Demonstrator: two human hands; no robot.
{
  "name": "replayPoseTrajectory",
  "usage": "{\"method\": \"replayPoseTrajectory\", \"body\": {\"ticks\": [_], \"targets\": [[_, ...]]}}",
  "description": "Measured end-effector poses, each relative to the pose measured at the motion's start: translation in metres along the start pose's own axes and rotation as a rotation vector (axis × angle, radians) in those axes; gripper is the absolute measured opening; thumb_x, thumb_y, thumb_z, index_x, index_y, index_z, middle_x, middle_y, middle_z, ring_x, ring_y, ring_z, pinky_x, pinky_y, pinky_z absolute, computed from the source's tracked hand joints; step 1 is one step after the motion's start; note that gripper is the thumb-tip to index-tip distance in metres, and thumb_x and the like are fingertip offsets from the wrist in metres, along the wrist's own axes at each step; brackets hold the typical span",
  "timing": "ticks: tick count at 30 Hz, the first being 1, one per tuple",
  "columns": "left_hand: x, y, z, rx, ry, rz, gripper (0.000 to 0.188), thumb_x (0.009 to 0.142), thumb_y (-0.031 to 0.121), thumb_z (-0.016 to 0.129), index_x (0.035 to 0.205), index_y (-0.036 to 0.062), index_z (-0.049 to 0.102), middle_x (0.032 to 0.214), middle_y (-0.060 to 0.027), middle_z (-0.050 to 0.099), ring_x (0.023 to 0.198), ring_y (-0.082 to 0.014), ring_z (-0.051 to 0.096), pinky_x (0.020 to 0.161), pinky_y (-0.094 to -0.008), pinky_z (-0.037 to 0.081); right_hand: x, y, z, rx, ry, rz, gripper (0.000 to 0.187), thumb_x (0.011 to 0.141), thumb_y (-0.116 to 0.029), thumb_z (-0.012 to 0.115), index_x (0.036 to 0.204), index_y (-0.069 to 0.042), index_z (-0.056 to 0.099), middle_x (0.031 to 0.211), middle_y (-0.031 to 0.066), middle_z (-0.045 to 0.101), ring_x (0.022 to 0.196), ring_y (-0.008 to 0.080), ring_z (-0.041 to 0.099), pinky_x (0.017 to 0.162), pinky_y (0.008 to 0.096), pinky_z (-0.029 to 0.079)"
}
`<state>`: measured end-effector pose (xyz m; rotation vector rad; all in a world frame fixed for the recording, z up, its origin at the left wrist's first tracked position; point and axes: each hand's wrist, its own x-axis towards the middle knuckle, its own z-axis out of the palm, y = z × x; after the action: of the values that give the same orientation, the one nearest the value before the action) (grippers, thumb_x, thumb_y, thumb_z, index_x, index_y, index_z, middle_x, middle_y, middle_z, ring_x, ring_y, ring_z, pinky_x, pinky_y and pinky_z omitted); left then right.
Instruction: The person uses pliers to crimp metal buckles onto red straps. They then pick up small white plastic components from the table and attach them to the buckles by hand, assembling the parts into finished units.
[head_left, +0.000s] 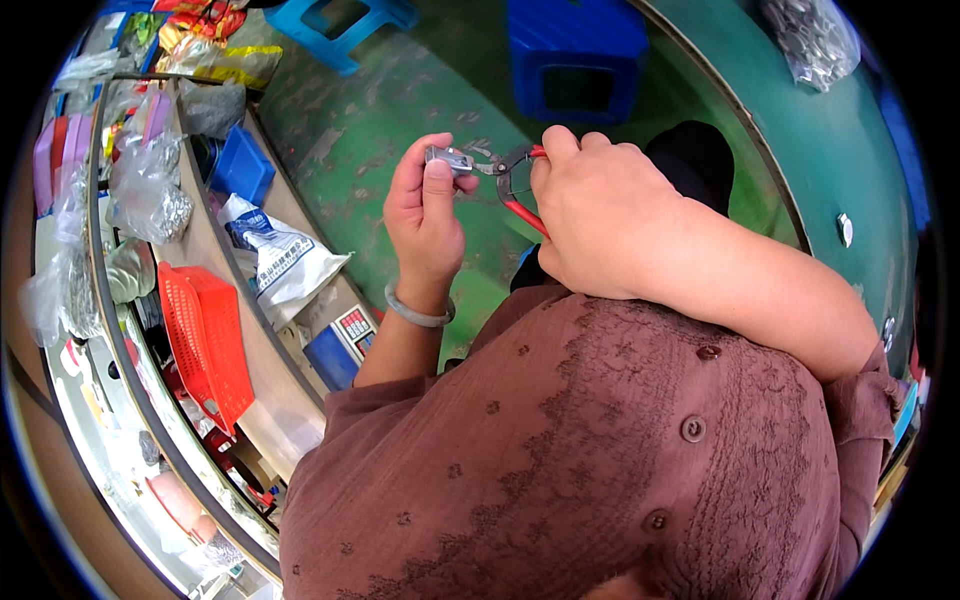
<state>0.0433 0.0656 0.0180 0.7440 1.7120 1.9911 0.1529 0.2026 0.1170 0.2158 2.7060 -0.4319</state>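
Head view: the left hand (425, 210) pinched a small, silver-grey, metallic piece (452, 159), long axis roughly left-right; the right hand (612, 215) gripped red-handled metal pliers (504, 182) just right of it, tips facing it. Contact was unclear.

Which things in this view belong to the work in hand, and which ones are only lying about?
Work in hand:
- small silvery metal piece, pinched in the left hand
- red-handled pliers, held in the right hand

Apparently just lying about:
- red basket
- blue tray
- white printed bag
- dark blue stool
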Motion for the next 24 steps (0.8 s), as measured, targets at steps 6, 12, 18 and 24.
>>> {"method": "replayPoseTrajectory", "body": {"ticks": [6, 12, 18, 24], "targets": [[-0.002, -0.003, -0.004, -0.033, -0.005, -0.037, 0.028, 0.093, 0.016, 0.042, 0.113, -0.0032, 0.048, 0.088, -0.0072, 0.057, 0.072, -0.0113, 0.054, 0.067, -0.0235, 0.046, 0.006, 0.004, 0.010, 0.112, 0.000, -0.044, 0.041, 0.073, -0.027, 0.060, 0.095, 0.008, 0.059, 0.102, 0.0210, 0.050, 0.094, 0.0309, 0.054, 0.080, 0.0370, 0.045], [-0.002, -0.005, -0.008, -0.102, 0.022, -0.068, 0.029, 0.093, 0.016, 0.041, 0.114, -0.0041, 0.047, 0.088, -0.0088, 0.057, 0.073, -0.0120, 0.055, 0.068, -0.0240, 0.046, 0.013, 0.007, 0.012, 0.187, -0.022, -0.081, 0.040, 0.073, -0.028, 0.057, 0.092, 0.007, 0.060, 0.101, 0.0217, 0.051, 0.093, 0.0321, 0.054, 0.081, 0.0370, 0.045], [-0.003, -0.008, -0.008, -0.113, 0.029, -0.091, 0.030, 0.093, 0.017, 0.042, 0.114, -0.0043, 0.047, 0.088, -0.0093, 0.057, 0.073, -0.0122, 0.054, 0.068, -0.0247, 0.047, 0.021, 0.014, 0.021, 0.282, -0.042, -0.090, 0.041, 0.071, -0.029, 0.055, 0.090, 0.008, 0.059, 0.101, 0.0222, 0.051, 0.093, 0.0335, 0.053, 0.081, 0.0377, 0.045], [0.001, 0.000, -0.013, -0.128, 0.008, -0.096, 0.030, 0.093, 0.017, 0.042, 0.113, -0.0047, 0.048, 0.087, -0.0082, 0.057, 0.072, -0.0128, 0.055, 0.066, -0.0251, 0.047, 0.019, 0.015, 0.025, 0.191, 0.148, -0.166, 0.039, 0.068, -0.023, 0.058, 0.093, 0.007, 0.056, 0.097, 0.0193, 0.050, 0.091, 0.0313, 0.052, 0.077, 0.0377, 0.045]]}}
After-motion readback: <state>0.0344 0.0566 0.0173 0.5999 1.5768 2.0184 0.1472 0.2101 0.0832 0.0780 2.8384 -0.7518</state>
